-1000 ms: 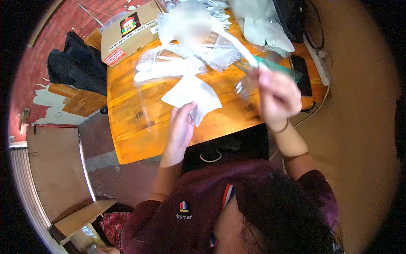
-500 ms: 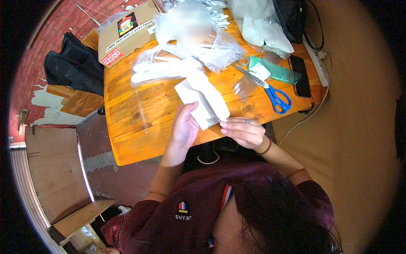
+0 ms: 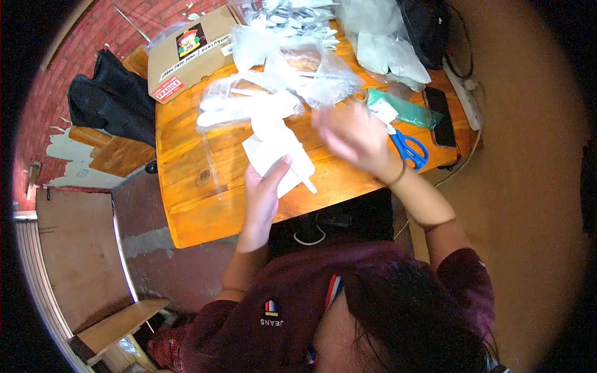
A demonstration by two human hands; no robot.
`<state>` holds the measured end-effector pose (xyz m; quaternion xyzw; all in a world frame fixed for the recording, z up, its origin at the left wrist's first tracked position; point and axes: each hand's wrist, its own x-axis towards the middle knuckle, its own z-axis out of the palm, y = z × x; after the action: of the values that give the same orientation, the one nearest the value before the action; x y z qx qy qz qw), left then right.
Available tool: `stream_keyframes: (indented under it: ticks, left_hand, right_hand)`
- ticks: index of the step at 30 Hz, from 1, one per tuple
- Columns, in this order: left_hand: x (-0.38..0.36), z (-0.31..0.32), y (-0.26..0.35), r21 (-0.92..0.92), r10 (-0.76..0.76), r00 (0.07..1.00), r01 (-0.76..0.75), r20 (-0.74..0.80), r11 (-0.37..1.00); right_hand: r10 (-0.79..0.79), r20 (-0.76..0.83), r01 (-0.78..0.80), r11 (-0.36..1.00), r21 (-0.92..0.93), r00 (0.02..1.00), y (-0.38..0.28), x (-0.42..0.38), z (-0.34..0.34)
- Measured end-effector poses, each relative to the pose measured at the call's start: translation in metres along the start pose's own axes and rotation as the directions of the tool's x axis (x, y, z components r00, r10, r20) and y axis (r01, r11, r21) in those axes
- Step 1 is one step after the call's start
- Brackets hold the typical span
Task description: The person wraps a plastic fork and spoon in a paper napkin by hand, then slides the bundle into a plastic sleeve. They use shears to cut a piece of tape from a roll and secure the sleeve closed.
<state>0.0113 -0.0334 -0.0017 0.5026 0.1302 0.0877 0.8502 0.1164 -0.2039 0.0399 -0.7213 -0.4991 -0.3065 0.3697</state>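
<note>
My left hand [image 3: 266,189] grips a folded white paper napkin [image 3: 273,163], thumb pressed on top. A thin white strip, like a utensil handle, sticks out of the napkin's near corner. Blurred by motion, my right hand [image 3: 354,140] is raised over the wooden table [image 3: 205,186], to the right of the napkin. Blue-handled scissors [image 3: 411,151] lie just beyond it, their blades mostly hidden by the hand. Behind the napkin are clear plastic bags [image 3: 311,68] and white plastic cutlery [image 3: 217,115], with fork tines showing near the middle.
A cardboard box [image 3: 193,53] with a FRAGILE label stands at the back left. Toward the right edge lie a green plastic packet [image 3: 407,110], a black phone [image 3: 440,118] and a white power strip [image 3: 465,96]. Wrapped cutlery [image 3: 305,22] is piled at the back.
My right hand has let go of the napkin's right side and moved up and away over the table. My left hand keeps the napkin, shifted slightly left.
</note>
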Motion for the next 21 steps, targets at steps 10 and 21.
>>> stream_keyframes:
  ticks: [10, 21]
  left_hand:
    - [-0.017, -0.016, 0.009, 0.081, 0.027, 0.999, -0.026, -0.018, 0.996]
    - [-0.018, -0.017, 0.010, 0.092, 0.062, 0.998, -0.061, -0.005, 0.994]
  right_hand:
    - [0.375, 0.609, -0.245, 0.926, -0.288, 0.699, 0.126, 0.069, 0.077]
    - [0.408, 0.582, -0.118, 0.875, -0.470, 0.704, 0.128, 0.070, 0.083]
